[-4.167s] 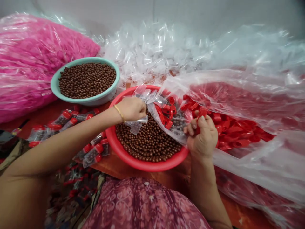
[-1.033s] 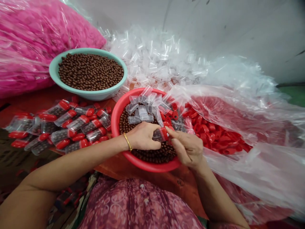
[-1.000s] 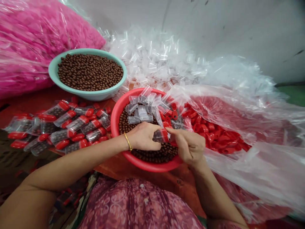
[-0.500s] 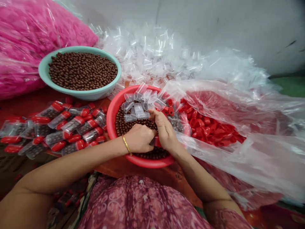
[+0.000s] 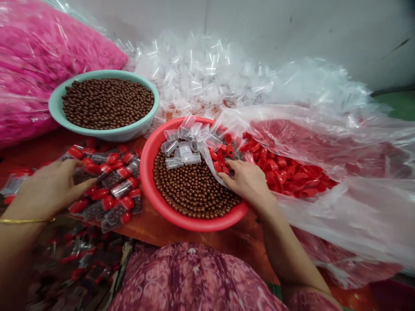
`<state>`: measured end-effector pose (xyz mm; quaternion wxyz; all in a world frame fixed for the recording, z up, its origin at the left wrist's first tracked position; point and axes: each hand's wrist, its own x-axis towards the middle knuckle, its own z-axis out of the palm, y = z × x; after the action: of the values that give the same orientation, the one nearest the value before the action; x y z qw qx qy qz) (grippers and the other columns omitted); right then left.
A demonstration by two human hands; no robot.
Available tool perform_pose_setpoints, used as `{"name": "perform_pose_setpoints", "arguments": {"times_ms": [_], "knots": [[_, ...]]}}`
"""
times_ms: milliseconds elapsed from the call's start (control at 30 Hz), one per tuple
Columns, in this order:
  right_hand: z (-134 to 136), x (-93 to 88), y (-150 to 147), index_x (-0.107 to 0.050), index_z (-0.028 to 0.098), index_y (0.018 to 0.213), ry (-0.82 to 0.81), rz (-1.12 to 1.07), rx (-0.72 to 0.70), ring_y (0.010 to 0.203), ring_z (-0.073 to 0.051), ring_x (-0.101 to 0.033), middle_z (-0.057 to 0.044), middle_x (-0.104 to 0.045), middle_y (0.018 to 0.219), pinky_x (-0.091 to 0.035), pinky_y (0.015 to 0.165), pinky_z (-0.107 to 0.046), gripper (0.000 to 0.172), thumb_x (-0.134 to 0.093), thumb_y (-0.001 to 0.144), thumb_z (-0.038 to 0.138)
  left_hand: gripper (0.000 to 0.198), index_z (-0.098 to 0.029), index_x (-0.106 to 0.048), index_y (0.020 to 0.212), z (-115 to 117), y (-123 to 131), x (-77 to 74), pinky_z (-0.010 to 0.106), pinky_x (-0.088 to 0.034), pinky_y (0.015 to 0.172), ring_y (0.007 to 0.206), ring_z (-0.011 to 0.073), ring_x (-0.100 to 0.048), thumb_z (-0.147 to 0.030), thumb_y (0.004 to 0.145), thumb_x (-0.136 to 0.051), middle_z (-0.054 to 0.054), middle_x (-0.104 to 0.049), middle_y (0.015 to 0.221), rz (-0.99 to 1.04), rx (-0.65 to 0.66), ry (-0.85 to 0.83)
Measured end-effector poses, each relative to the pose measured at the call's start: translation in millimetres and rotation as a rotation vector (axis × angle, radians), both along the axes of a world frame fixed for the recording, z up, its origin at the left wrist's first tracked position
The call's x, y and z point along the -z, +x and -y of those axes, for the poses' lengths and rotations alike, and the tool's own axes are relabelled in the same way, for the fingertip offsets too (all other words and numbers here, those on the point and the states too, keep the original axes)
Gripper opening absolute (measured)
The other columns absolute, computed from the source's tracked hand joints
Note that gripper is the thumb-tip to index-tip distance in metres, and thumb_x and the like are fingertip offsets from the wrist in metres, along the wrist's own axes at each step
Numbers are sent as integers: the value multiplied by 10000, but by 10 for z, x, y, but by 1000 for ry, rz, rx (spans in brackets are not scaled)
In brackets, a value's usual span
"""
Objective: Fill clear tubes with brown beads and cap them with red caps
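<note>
My left hand (image 5: 48, 188), thumb spread from the fingers, lies over a pile of clear tubes with red caps (image 5: 121, 188), filled with dark balls. Some tubes are hidden under it. My right hand (image 5: 249, 179) is at the right side of a red basin (image 5: 149, 194), its thumb and fingers pinched around a red cap (image 5: 226, 170) among other loose caps. Small brown balls (image 5: 197, 190) fill the basin. Several empty clear tubes (image 5: 184, 151) lie on them at the back, and a plastic sheet edge (image 5: 210, 160) hangs in beside the caps.
A light green basin (image 5: 56, 112) of brown balls stands at the back left, beside a bag of pink pieces (image 5: 58, 52). A heap of clear tubes (image 5: 207, 73) lies behind. Right of the red basin, a plastic bag (image 5: 340, 207) spills red caps (image 5: 292, 177).
My hands were together over the red basin and have parted. The left went left to the filled tubes; the right moved right to the loose caps.
</note>
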<state>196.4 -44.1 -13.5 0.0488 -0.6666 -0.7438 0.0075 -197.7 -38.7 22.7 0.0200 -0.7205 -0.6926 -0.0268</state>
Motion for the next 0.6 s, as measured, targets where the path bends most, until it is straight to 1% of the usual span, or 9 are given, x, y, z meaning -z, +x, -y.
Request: {"name": "perform_pose_setpoints", "arguments": {"times_ms": [33, 100, 167, 267, 333, 400, 467, 533, 600], "knots": [[-10, 14, -45, -673, 146, 948, -18, 59, 2, 796, -236, -635, -116, -704, 867, -397, 639, -307, 299, -542, 817, 381, 324, -200, -579, 864, -7, -5, -17, 254, -378, 616, 673, 153, -507, -493, 851, -443, 6, -604, 732, -27, 26, 47], [-24, 23, -122, -672, 144, 890, -36, 120, 42, 767, -233, -638, -117, -708, 849, -366, 606, -300, 244, -511, 816, 312, 288, -201, -560, 973, -33, 144, -67, 295, -433, 753, 860, 186, -542, -430, 893, -406, 38, -636, 930, -14, 107, 163], [-19, 25, -159, -667, 143, 843, -6, 124, 106, 716, -224, -630, -118, -706, 828, -336, 574, -297, 219, -483, 801, 254, 272, -179, -571, 1020, -94, 444, -100, 314, -442, 823, 919, 192, -552, -346, 924, -378, 59, -650, 989, 24, 320, 229], [23, 50, -144, -659, 146, 810, 128, 1, 202, 669, -213, -607, -110, -690, 765, -328, 558, -292, 209, -475, 771, 235, 281, -156, -624, 990, -301, 976, -46, 308, -443, 786, 885, 193, -560, -208, 926, -355, 79, -659, 972, -59, 689, 143], [58, 76, -112, -663, 156, 846, 217, -147, 265, 626, -198, -584, -73, -657, 668, -340, 561, -287, 227, -480, 763, 261, 275, -152, -636, 999, -502, 1270, 63, 311, -439, 765, 898, 202, -562, -156, 903, -379, 99, -651, 998, -118, 851, 62], [81, 95, -80, -664, 161, 893, 256, -280, 308, 570, -184, -552, -37, -613, 594, -355, 571, -290, 265, -483, 765, 306, 264, -155, -633, 1043, -704, 1471, 196, 315, -436, 753, 900, 212, -562, -163, 885, -421, 112, -647, 1002, -143, 932, 6], [91, 105, -56, -659, 161, 908, 250, -383, 323, 529, -168, -522, -27, -606, 601, -371, 581, -298, 295, -481, 768, 349, 281, -168, -619, 1102, -860, 1584, 310, 321, -434, 757, 905, 222, -561, -210, 877, -455, 116, -648, 982, -135, 965, -28], [91, 111, -39, -646, 167, 883, 245, -476, 320, 521, -158, -509, -26, -610, 629, -386, 588, -302, 289, -482, 764, 373, 313, -181, -606, 1143, -945, 1631, 375, 331, -433, 773, 916, 230, -560, -247, 876, -456, 116, -646, 986, -102, 959, -37], [89, 119, -27, -618, 181, 842, 266, -573, 317, 529, -152, -506, -16, -595, 627, -394, 580, -294, 239, -486, 759, 362, 326, -175, -608, 1141, -970, 1639, 387, 338, -431, 807, 930, 226, -562, -225, 860, -450, 113, -643, 1027, -45, 930, -39]]}}
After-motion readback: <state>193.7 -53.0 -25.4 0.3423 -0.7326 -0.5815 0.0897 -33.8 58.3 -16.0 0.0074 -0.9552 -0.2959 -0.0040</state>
